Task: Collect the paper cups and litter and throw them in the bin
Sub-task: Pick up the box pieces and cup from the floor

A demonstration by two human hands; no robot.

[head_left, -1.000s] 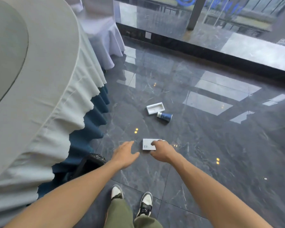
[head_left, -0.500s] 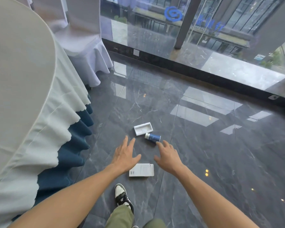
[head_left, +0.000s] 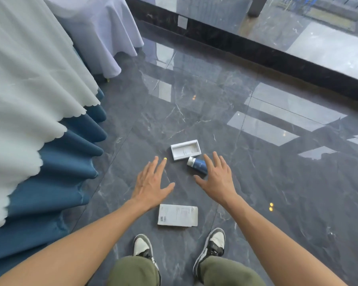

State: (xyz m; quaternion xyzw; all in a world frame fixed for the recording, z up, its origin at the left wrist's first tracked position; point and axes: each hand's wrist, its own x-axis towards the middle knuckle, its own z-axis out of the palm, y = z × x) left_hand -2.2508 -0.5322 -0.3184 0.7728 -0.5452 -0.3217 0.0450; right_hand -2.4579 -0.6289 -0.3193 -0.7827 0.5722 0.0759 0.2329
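Observation:
Three pieces of litter lie on the dark marble floor. A flat white carton [head_left: 177, 215] rests just ahead of my shoes. Farther out sit a shallow white box tray [head_left: 185, 149] and, touching its near right corner, a blue cup on its side [head_left: 197, 164]. My left hand [head_left: 151, 183] hovers open with fingers spread, left of the cup and tray and beyond the carton. My right hand [head_left: 217, 176] is open too, its fingers partly covering the blue cup's right end. Neither hand holds anything.
A round table draped in white over blue cloth [head_left: 39, 112] fills the left side. A white-covered chair [head_left: 103, 32] stands behind it. A black sill [head_left: 256, 48] under a glass wall runs across the back. My two shoes [head_left: 142, 247] stand at the bottom.
My right hand let go of the flat white carton, which now lies near my feet. Both hands moved forward, open, towards the blue cup and white tray as I stepped closer.

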